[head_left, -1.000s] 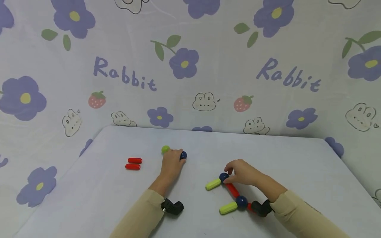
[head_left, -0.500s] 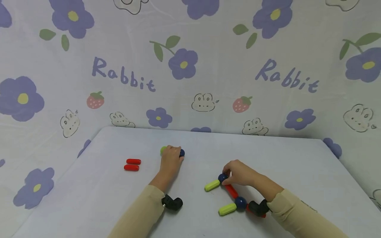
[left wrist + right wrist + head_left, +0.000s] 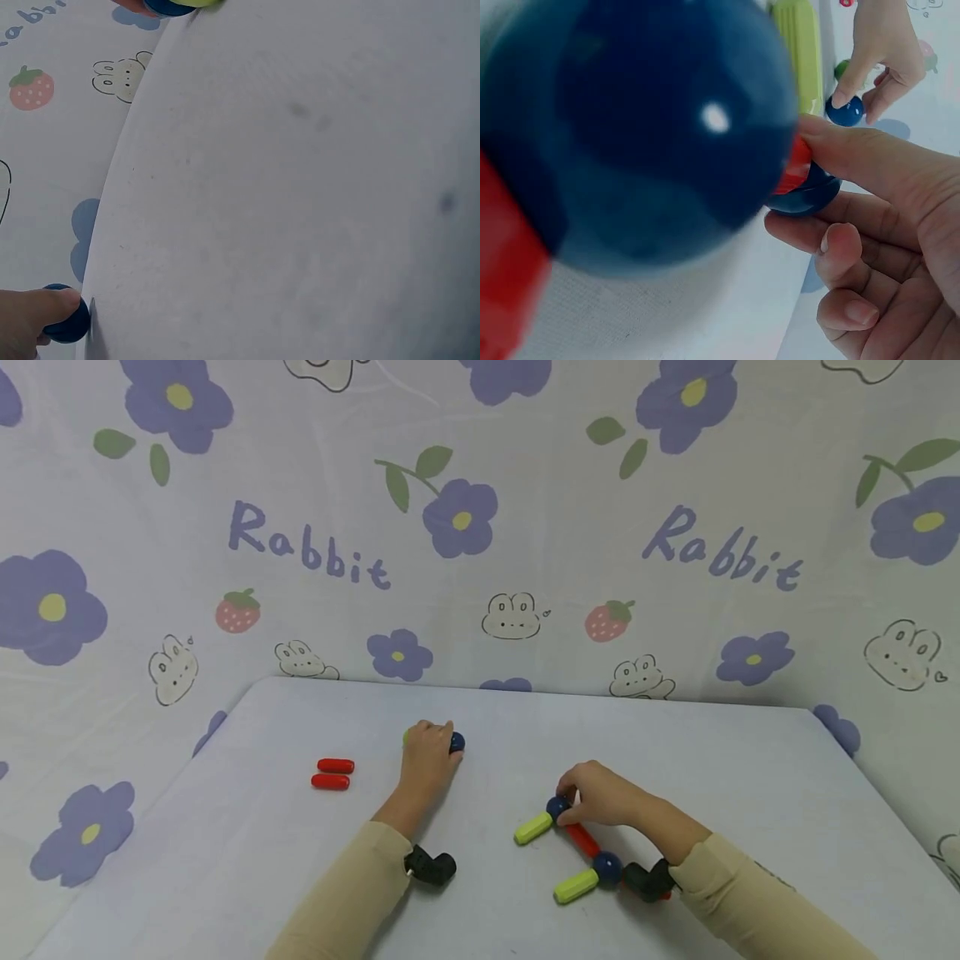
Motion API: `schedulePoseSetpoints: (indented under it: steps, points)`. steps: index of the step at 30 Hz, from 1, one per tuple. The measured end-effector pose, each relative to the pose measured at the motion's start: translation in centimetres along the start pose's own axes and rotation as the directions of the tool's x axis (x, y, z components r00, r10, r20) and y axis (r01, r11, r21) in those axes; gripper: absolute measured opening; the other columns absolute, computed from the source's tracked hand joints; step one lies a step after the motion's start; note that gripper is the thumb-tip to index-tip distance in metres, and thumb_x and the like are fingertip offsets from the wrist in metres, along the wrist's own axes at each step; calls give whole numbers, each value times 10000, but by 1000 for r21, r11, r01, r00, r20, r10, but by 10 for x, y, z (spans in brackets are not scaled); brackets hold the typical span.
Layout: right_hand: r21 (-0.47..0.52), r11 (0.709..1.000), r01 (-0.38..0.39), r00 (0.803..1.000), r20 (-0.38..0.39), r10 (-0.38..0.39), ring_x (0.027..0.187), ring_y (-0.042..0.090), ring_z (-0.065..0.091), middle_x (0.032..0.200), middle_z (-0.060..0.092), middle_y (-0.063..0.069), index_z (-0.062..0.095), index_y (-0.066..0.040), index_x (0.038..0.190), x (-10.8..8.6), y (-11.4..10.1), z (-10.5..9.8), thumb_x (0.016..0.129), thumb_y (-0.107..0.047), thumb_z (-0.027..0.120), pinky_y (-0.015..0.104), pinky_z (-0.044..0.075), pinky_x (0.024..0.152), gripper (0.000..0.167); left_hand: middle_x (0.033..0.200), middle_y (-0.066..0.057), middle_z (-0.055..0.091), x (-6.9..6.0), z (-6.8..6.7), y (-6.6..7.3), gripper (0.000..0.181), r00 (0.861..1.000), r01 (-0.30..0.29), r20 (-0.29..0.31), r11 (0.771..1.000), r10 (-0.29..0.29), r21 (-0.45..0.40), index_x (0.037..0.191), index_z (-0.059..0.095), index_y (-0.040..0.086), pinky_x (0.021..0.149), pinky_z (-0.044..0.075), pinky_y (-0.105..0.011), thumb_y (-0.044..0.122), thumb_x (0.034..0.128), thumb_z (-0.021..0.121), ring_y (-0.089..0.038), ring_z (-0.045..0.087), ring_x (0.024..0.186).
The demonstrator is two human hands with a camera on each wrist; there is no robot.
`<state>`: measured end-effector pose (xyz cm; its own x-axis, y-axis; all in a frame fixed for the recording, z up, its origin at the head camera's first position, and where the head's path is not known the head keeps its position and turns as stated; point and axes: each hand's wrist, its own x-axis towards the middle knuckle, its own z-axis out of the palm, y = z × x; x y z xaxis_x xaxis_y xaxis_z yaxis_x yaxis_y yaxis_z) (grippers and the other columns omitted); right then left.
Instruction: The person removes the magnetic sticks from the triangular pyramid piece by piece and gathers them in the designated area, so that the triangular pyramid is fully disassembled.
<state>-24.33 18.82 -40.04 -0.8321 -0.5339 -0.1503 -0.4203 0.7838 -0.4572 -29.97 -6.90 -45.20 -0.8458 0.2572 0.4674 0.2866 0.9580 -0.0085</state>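
My left hand point(image 3: 429, 764) reaches to the back middle of the table and pinches a dark blue ball point(image 3: 457, 742) between thumb and fingers. A green ball point(image 3: 842, 70) lies close beyond that hand, mostly hidden in the head view. My right hand point(image 3: 607, 795) pinches the far blue ball point(image 3: 557, 808) of a joined piece. From this ball run a yellow-green stick point(image 3: 533, 828) and a red stick point(image 3: 582, 840). The red stick leads to a nearer blue ball point(image 3: 607, 867), which bears another yellow-green stick point(image 3: 576, 887) and a red stick partly hidden by the right wrist camera.
Two red sticks point(image 3: 332, 773) lie side by side on the white table point(image 3: 225, 860), left of my left hand. A printed cloth point(image 3: 555, 527) hangs behind the table's far edge. Black wrist cameras point(image 3: 431, 867) sit on both wrists.
My left hand has moved slightly away from me with the blue ball and now covers more of the green ball. My right hand keeps its hold, almost still.
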Motion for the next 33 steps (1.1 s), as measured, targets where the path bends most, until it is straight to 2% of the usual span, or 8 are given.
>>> schedulePoseSetpoints:
  steps: [4, 7, 10, 15, 18, 21, 27, 33]
  points:
    - [7, 1000, -6, 1000, 9, 6, 786, 138, 573, 835, 662, 19, 687, 7, 969, 1, -2, 1, 753, -150, 768, 259, 500, 706, 278, 1035, -71, 710, -2, -2, 1, 469, 996, -45, -85, 998, 40, -48, 1135, 652, 35, 843, 474, -348, 311, 769, 752, -237, 617, 946]
    - [12, 1000, -3, 1000, 14, 3, 781, 131, 574, 841, 664, 17, 688, 5, 971, 1, -3, 2, 753, -149, 768, 251, 498, 697, 279, 1038, -70, 711, -7, -10, 7, 457, 978, -136, -172, 984, 115, -112, 1104, 667, 28, 832, 481, -336, 284, 742, 778, -230, 625, 918]
    - [19, 1000, 2, 1000, 16, -2, 773, 130, 570, 849, 667, 20, 689, 5, 974, 2, -5, 2, 754, -143, 767, 237, 492, 678, 276, 1043, -70, 710, -15, -22, 18, 440, 964, -224, -184, 957, 190, -186, 1098, 669, 22, 833, 477, -342, 285, 759, 764, -220, 620, 916]
    - [46, 999, 9, 999, 41, -11, 726, 115, 536, 888, 676, 30, 691, 6, 1001, 4, -10, 2, 761, -121, 758, 216, 472, 630, 280, 985, -38, 725, -38, -43, 39, 450, 968, -229, 21, 919, 249, -322, 1070, 697, 62, 834, 472, -336, 421, 799, 699, -185, 616, 909]
    - [53, 998, 13, 998, 60, -16, 711, 113, 522, 915, 681, 35, 692, 2, 1019, 6, -13, 2, 764, -103, 753, 209, 472, 620, 283, 887, -6, 733, -53, -51, 51, 478, 951, -178, 173, 910, 257, -375, 990, 730, 89, 796, 465, -300, 510, 767, 694, -152, 601, 842]
    - [55, 998, 7, 997, 71, -11, 700, 114, 518, 921, 681, 33, 694, -7, 1027, 6, -16, 4, 760, -85, 752, 204, 473, 610, 285, 744, 51, 701, -67, -55, 62, 469, 928, -138, 263, 900, 263, -413, 886, 744, 107, 720, 437, -240, 547, 729, 711, -86, 546, 724]
    - [56, 997, 46, 995, 86, -51, 656, 113, 498, 900, 683, 40, 692, -5, 1033, 3, -25, 7, 765, -66, 743, 197, 460, 572, 280, 600, 112, 589, -81, -54, 76, 415, 927, -150, 263, 906, 268, -395, 809, 725, 131, 615, 350, -187, 529, 697, 747, -27, 411, 599]
    - [67, 993, 93, 991, 94, -99, 633, 104, 482, 879, 680, 32, 690, 3, 1032, 0, -33, 9, 767, -76, 742, 198, 438, 550, 281, 629, 91, 629, -85, -54, 73, 261, 931, -161, 248, 912, 267, -378, 789, 727, 120, 594, 326, -183, 369, 722, 763, -39, 398, 580]
